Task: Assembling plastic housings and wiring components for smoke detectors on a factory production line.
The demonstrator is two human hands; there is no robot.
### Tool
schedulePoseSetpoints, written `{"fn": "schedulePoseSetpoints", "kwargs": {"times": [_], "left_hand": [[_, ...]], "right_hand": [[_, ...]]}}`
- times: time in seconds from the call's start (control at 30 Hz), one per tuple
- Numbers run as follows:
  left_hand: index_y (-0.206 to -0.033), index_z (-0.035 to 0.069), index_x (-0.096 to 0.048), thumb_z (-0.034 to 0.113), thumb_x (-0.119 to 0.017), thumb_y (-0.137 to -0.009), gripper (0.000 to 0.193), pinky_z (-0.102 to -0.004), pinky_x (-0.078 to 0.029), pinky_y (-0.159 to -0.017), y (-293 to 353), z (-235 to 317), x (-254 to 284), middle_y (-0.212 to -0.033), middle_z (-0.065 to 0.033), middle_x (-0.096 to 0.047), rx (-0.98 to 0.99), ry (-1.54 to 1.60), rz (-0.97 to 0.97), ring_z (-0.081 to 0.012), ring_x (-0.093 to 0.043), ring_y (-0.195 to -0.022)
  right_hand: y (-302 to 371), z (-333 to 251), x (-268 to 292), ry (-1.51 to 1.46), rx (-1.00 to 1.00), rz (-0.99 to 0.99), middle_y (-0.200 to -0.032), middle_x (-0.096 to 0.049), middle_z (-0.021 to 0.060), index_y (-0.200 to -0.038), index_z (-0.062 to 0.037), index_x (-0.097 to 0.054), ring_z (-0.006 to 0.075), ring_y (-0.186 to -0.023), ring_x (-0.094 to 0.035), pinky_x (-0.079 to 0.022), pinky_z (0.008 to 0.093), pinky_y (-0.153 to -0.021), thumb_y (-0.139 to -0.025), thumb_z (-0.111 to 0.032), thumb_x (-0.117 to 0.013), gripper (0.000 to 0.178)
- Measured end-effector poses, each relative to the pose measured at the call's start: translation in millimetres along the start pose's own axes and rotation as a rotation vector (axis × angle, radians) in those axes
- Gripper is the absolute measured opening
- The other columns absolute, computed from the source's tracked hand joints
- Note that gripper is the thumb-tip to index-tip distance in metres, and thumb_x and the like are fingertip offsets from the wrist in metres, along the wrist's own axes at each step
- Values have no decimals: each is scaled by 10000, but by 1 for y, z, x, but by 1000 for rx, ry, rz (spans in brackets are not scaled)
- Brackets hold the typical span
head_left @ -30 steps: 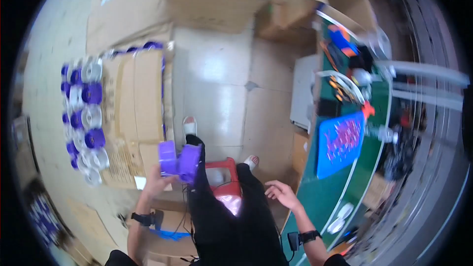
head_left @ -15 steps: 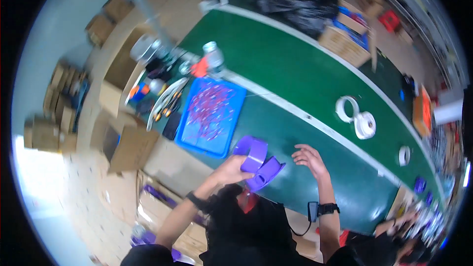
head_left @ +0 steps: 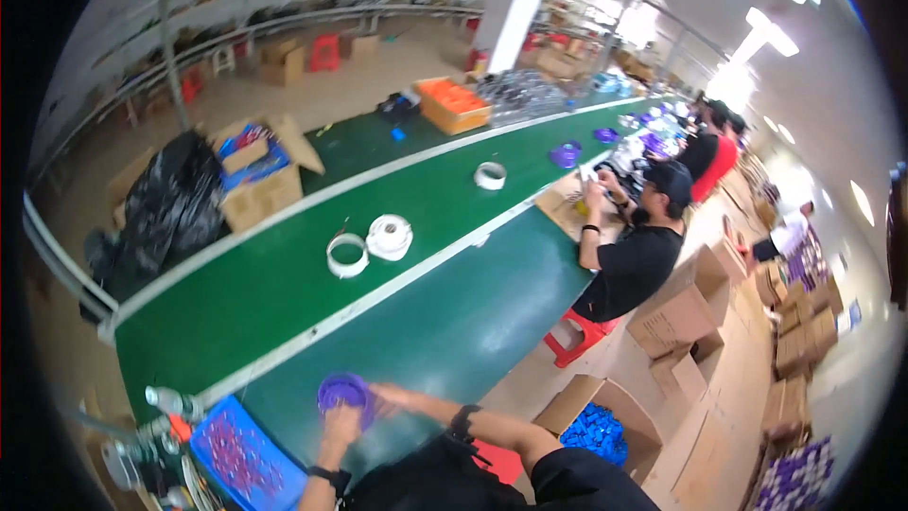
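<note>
Purple piece: you have a round purple plastic piece [head_left: 344,390] resting on the long green tabletop [head_left: 416,255]; its exact form is blurred, and whether it is one part or two stacked you cannot tell.
Left hand: your left hand [head_left: 340,424] sits at the near rim of the purple piece, fingers curled against it; its grip is partly hidden by the hand's own back.
Right hand: your right hand [head_left: 390,398] touches the right edge of the purple piece, fingers bent around it.
Blue tray: a blue rectangular plastic tray [head_left: 248,459] of small purple bits lies just left of the purple piece, its near corner cut off by the picture's edge.
Tape rolls: two white rings of tape [head_left: 369,244] lie flat beyond the purple piece, farther up the tabletop.
Co-worker: a person in a black shirt [head_left: 632,260] sits on a red stool to the right of the purple piece, farther along the tabletop, hands too small to read.
Carton: an open brown cardboard box of blue parts [head_left: 594,431] stands on the floor right of the purple piece.
</note>
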State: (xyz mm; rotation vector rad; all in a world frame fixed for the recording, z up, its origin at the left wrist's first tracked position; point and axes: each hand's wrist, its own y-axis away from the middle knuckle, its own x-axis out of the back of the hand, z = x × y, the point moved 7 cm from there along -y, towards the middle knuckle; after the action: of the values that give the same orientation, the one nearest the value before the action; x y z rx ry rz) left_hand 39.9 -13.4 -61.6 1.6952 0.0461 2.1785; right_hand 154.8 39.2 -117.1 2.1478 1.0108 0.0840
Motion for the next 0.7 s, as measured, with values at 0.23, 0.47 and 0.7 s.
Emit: {"fn": "schedulePoseSetpoints", "kwargs": {"times": [0.23, 0.47, 0.7], "left_hand": [[-893, 46, -673, 165, -645, -722, 211, -470, -527, -690, 0, -15, -14, -802, -186, -670, 74, 3, 5, -363, -658, -767], [-969, 9, -644, 295, -727, -694, 406, -451, -519, -766, 18, 10, 63, -936, -196, -660, -136, 264, 200, -365, -646, -819], [-872, -34, -640, 39, -649, -778, 119, -264, -523, -599, 52, -29, 128, -755, -111, -674, 61, 759, 363, -144, -654, -675]], "right_hand": [[4, -31, -25, 295, 50, 4, -1250, -520, 189, -1380, -46, -333, 277, -927, -644, -559, 427, -715, -798, -591, -595, 840], [-7, -76, -13, 718, 595, 205, -893, -641, 210, -1101, 39, -544, 295, -758, -670, -547, 413, -586, -707, -364, -727, 592], [91, -168, -26, 758, 739, 286, -1005, -630, 217, -1159, -21, -505, 390, -913, -621, -505, 454, -771, -705, -261, -718, 557]]}}
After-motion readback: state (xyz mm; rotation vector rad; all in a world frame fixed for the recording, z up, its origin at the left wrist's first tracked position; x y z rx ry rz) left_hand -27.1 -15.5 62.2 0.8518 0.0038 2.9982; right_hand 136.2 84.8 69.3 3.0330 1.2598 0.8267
